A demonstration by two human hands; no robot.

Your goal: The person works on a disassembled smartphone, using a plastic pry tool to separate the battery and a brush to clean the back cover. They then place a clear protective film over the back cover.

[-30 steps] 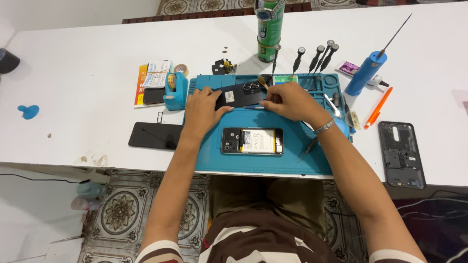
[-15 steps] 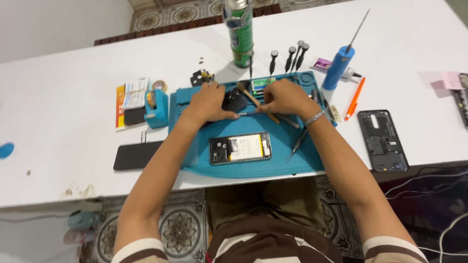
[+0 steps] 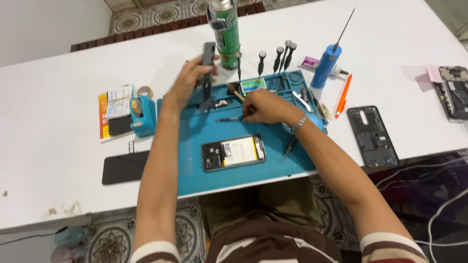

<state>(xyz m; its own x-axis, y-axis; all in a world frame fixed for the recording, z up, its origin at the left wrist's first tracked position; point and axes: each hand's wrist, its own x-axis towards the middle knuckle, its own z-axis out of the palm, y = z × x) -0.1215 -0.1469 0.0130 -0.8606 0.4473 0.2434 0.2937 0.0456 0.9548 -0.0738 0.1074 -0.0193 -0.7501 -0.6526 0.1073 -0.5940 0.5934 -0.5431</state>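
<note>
Two hands busy over blue mat, opened phone below them

Left hand (image 3: pixel 187 80) is raised above the mat's (image 3: pixel 195 160) top-left corner, fingers closed around a thin dark phone part (image 3: pixel 207 73) held on edge, roughly upright, its lower end near the mat. Can't tell exactly what the part is. Right hand (image 3: pixel 265 106) sits low on the mat's upper middle, fingers pinched on a small screwdriver (image 3: pixel 230 118) lying nearly flat, tip pointing left. Wristband on that wrist.

Opened phone (image 3: pixel 234 152) lies flat in the mat's lower middle, back off, battery showing, apart from both hands. Another thin tool (image 3: pixel 287 147) lies on the mat just right of it.

Around it:
- green can (image 3: pixel 225 31) stands at the back edge, just behind the left hand
- row of screwdrivers (image 3: pixel 278 58) standing upright at the mat's top edge
- blue bottle (image 3: pixel 327 63) with long needle tip, right of the mat; orange pen (image 3: pixel 342 95) beside it
- dark back cover (image 3: pixel 373 136) flat on the table (image 3: pixel 48 73), right of the mat
- black screen panel (image 3: pixel 124 168) flat, left of the mat
- blue tape holder (image 3: pixel 144 112) touching the mat's left edge, booklet (image 3: pixel 114 109) beside it
- second stripped phone (image 3: pixel 453 90) at the far right edge
</note>
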